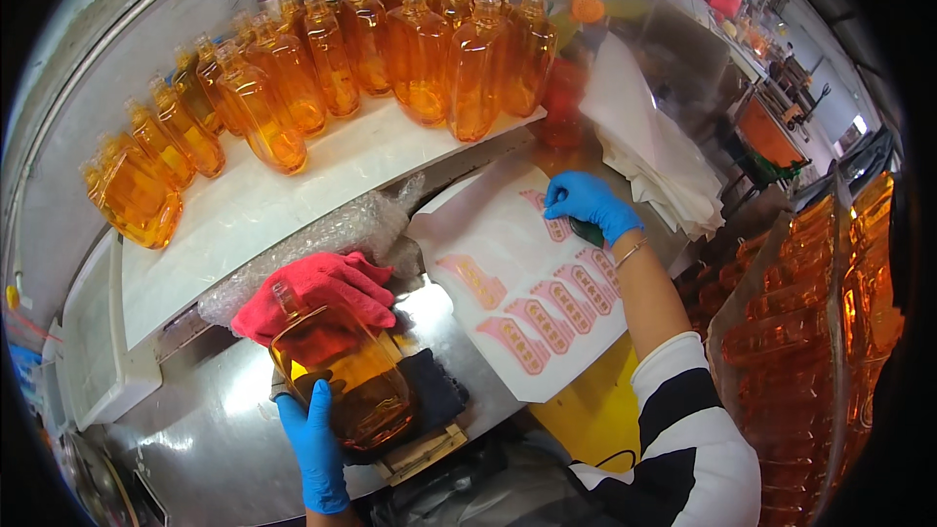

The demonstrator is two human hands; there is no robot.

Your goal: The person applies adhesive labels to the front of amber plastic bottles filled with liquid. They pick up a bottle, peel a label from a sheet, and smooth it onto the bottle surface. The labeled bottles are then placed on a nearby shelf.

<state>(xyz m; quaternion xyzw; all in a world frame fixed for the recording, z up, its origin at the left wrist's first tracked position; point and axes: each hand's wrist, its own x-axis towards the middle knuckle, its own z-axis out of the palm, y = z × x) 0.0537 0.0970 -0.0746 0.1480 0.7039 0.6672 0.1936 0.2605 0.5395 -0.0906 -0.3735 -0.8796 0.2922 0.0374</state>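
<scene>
Clear glossy glass bottle [342, 376] of amber liquid lies on dark matt cloth [434, 390] over a shiny, smooth metal table [210, 425]. Soft red cloth [317, 293] drapes its neck. Both hands wear smooth blue rubber gloves. Glossy white paper sheet [488, 234] carries pink labels [542, 317].

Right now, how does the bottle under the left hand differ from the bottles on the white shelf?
The held bottle lies on its side on a dark pad; the shelf bottles stand upright. The left hand and a red cloth touch the held bottle; the shelf bottles stand untouched. All are clear with amber liquid.
</scene>
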